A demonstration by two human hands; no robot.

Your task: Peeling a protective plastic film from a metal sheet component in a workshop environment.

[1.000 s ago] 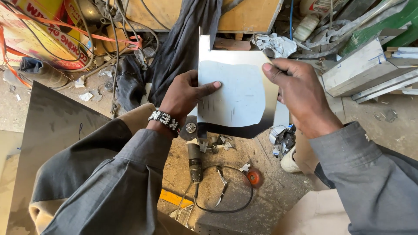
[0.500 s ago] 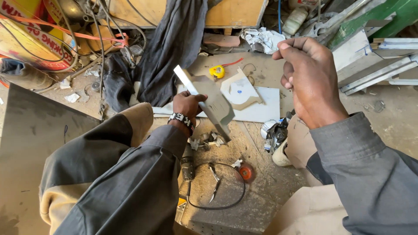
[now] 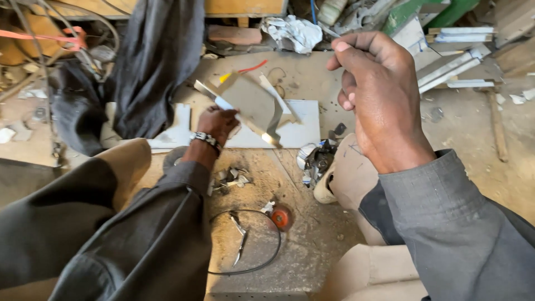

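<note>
Left hand (image 3: 218, 124), centre-left of frame, fingers closed round the lower edge of a thin metal sheet (image 3: 251, 106), holding it tilted and almost flat above the floor; sheet looks dull grey-brown on its face with bright shiny edges and an irregular cut outline. A beaded wristband (image 3: 204, 137) sits on the left wrist, dark grey sleeve below it. Right hand (image 3: 379, 100), upper right of centre and close to the camera, is raised off everything, fingers curled loosely inward with thumb near the fingertips; it pinches nothing that can be seen. Under the metal sheet, on the concrete floor (image 3: 312, 245), lies a flat white board (image 3: 304, 131), partly covered by the sheet. Dark grey cloth (image 3: 153, 72) hangs in the upper left, reaching down to the board's left end. Crumpled white rag (image 3: 292, 30) at top centre. Pale metal bars (image 3: 451, 64) stacked at upper right. Lower centre: a black cable loop (image 3: 262, 262) with a small orange round thing (image 3: 281, 217) at its upper edge, metal scraps (image 3: 231, 178) just above it. Person's knees in tan trousers at lower left and lower right.
</note>
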